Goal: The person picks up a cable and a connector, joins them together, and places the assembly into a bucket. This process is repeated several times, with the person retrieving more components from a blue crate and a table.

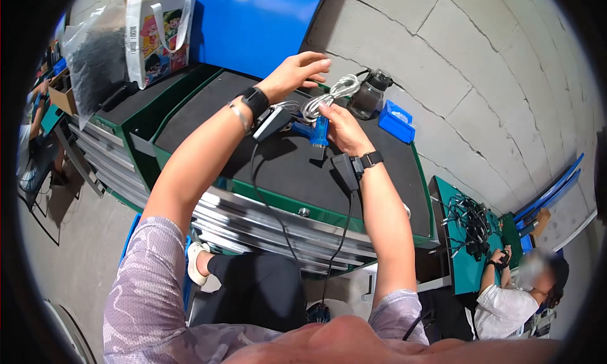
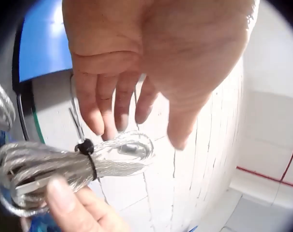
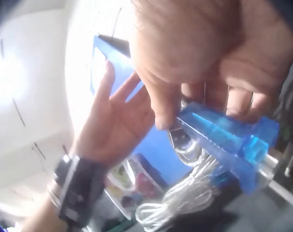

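My right hand grips a translucent blue plastic connector with metal parts at its end. It also holds a coiled silvery cable, bound by a black tie, with the thumb pressed on the coil. A metal plug shows near the thumb. Just above the coil, my left hand has its fingers extended and holds nothing. Beneath my left wrist, a second silvery coil lies beside another blue piece on the dark mat.
Behind my right hand stand a dark jar and a blue bin. A printed tote bag and a blue panel are at the back left. To the right, a person sits by a pile of black cables.
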### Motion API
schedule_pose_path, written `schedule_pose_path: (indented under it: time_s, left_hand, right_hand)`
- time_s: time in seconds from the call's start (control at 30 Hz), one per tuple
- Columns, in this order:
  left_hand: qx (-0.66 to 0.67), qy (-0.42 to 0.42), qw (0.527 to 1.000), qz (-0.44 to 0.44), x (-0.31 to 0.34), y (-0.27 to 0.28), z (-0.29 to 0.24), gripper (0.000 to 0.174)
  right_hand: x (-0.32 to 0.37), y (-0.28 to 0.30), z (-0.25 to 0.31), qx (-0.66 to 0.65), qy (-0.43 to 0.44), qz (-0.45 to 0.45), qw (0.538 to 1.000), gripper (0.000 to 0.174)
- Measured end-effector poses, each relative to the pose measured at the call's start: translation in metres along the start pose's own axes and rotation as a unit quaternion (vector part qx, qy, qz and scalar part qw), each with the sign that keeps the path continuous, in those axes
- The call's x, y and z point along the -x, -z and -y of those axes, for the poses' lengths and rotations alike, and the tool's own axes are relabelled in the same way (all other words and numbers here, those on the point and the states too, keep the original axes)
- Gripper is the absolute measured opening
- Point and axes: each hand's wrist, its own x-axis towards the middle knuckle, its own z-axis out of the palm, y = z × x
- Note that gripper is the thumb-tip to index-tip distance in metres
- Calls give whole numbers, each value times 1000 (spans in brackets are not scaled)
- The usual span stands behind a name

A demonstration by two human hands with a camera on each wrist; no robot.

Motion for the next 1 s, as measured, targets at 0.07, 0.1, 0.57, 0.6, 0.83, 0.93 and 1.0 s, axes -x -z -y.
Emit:
schedule_pose_path:
  time_s: [0.07, 0.1, 0.57, 0.6, 0.83, 0.93, 1.0]
  left_hand:
    - [38, 10, 999, -35, 8, -4, 19, 49]
    - [18, 27, 999, -20, 6, -1, 29, 47]
    - [-186, -22, 977, 105, 33, -31, 39, 48]
    - [-277, -104, 952, 74, 33, -31, 40, 49]
    - [-326, -97, 940, -33, 30, -26, 28, 45]
    - [-338, -162, 926, -46, 27, -23, 36, 44]
    - [-344, -209, 914, -52, 25, -22, 39, 44]
  right_hand:
    - [-1, 5, -10, -179, 32, -1, 983, 34]
    - [-1, 9, -12, -178, 56, -29, 982, 35]
    - [12, 23, -4, -269, 183, -198, 925, 40]
    - [12, 22, -4, -273, 187, -198, 923, 40]
    - [15, 18, -7, -222, 117, -170, 953, 49]
    - [18, 14, -4, -214, 103, -166, 957, 49]
    - [18, 13, -4, -188, 97, -138, 968, 46]
